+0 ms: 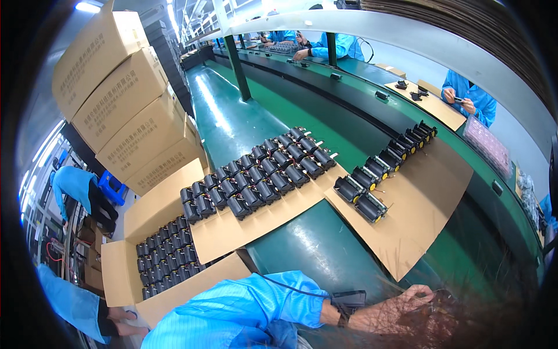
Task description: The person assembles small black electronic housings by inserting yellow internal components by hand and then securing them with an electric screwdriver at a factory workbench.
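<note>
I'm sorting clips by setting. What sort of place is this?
Most likely a factory assembly line: matching black parts lie in rows on cardboard sheets, people in blue smocks work along a green bench, and cardboard cartons stand stacked.

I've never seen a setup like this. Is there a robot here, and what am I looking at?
There is no robot: a person works with bare hands. This single picture comes from a wide fisheye camera on that person's head, so straight edges bend. A blue sleeve enters from the lower edge, and the left hand shows at lower right. Dark strands blur that corner, so I can't tell what is held, nor make out the right hand. On the green bench, cardboard sheets carry rows of black parts.
</note>
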A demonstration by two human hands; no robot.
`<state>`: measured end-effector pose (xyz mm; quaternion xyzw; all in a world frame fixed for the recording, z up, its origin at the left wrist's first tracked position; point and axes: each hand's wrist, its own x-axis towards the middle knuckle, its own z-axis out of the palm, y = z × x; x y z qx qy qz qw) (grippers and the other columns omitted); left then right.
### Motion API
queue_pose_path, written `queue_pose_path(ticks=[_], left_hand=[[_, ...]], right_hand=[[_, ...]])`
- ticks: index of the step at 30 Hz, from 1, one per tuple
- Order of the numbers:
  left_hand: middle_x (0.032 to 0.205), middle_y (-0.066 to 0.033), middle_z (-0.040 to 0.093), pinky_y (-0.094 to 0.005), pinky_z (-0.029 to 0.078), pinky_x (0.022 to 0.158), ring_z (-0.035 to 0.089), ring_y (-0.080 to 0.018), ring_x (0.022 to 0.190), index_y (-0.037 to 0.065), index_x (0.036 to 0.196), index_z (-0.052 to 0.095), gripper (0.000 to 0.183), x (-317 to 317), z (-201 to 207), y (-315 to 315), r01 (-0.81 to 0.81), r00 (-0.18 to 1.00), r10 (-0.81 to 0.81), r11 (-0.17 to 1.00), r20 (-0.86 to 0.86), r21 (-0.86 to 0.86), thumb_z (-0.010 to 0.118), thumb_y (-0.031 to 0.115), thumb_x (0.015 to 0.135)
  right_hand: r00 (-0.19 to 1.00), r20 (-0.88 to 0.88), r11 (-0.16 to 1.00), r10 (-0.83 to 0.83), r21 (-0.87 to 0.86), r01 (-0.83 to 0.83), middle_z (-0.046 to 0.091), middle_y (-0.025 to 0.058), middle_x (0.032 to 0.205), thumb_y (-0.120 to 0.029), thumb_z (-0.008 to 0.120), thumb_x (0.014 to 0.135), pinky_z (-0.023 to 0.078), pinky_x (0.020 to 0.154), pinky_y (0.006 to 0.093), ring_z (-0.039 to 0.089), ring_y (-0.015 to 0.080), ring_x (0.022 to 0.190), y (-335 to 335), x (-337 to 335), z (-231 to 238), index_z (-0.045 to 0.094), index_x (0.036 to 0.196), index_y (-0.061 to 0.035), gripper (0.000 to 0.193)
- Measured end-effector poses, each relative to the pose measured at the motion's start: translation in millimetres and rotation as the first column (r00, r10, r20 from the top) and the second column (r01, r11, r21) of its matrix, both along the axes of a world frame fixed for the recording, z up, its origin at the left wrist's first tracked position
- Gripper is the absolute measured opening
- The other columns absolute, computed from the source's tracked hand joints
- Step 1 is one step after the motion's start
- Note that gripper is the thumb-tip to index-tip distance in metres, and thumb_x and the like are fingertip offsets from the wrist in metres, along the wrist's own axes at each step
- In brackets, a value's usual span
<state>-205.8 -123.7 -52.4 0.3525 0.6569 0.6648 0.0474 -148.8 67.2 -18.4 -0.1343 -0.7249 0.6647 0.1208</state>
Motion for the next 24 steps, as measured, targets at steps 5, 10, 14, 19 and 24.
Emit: queue_pose_path(ticks=[5,10,14,19,24], left_hand=[[0.142,-0.0187,0.051,-0.0353,0.042,0.111,0.054,-0.0285,0.13,0.0,0.152,0.041,0.061,-2,18,-4,-0.037,0.994,0.037,0.999,0.103,-0.001,0.057,0.037,0.106],[0.093,-0.0078,0.067,-0.0295,0.052,0.08,0.06,-0.0119,0.087,-0.001,0.136,0.057,0.045,-2,-24,8,0.052,0.935,-0.081,0.994,0.346,0.092,0.053,0.035,0.109],[0.074,0.0023,0.054,-0.0229,0.042,0.062,0.047,-0.0036,0.068,0.001,0.13,0.061,0.041,1,-17,9,0.129,0.83,-0.208,0.974,0.517,0.185,0.052,0.035,0.109],[0.079,0.0036,0.058,-0.0226,0.046,0.066,0.051,-0.0029,0.072,0.001,0.135,0.058,0.04,4,-24,12,0.156,0.839,-0.22,0.973,0.497,0.168,0.052,0.032,0.11],[0.099,-0.0011,0.061,-0.0257,0.05,0.084,0.056,-0.0072,0.091,-0.002,0.137,0.053,0.042,5,-18,16,0.129,0.868,-0.279,0.925,0.41,0.357,0.051,0.03,0.11]], right_hand=[[0.998,-0.021,0.996,0.065,0.066,-0.063,0.064,0.0114,0.109,0.0,0.077,0.089,0.053,0.089,0.0314,0.062,0.0184,0.096,6,-4,-3,0.052,0.133,-0.0008,0.05],[0.924,-0.121,0.67,0.363,0.723,-0.169,0.058,0.0148,0.123,-0.001,0.081,0.085,0.051,0.098,0.0362,0.059,0.0268,0.113,-5,-20,24,0.061,0.131,-0.0022,0.051],[0.951,-0.051,0.843,0.304,0.479,-0.244,0.062,0.0171,0.121,-0.003,0.081,0.085,0.053,0.094,0.0367,0.064,0.0278,0.108,-5,-15,18,0.065,0.124,0.0007,0.041],[0.941,-0.072,0.85,0.33,0.456,-0.263,0.064,0.0166,0.12,-0.005,0.077,0.088,0.053,0.095,0.0366,0.065,0.0275,0.106,0,-13,13,0.065,0.125,0.0015,0.039],[0.944,-0.045,0.798,0.328,0.548,-0.251,0.063,0.0164,0.123,-0.014,0.075,0.092,0.048,0.102,0.039,0.061,0.0289,0.114,-3,-15,30,0.054,0.141,0.0,0.055]])
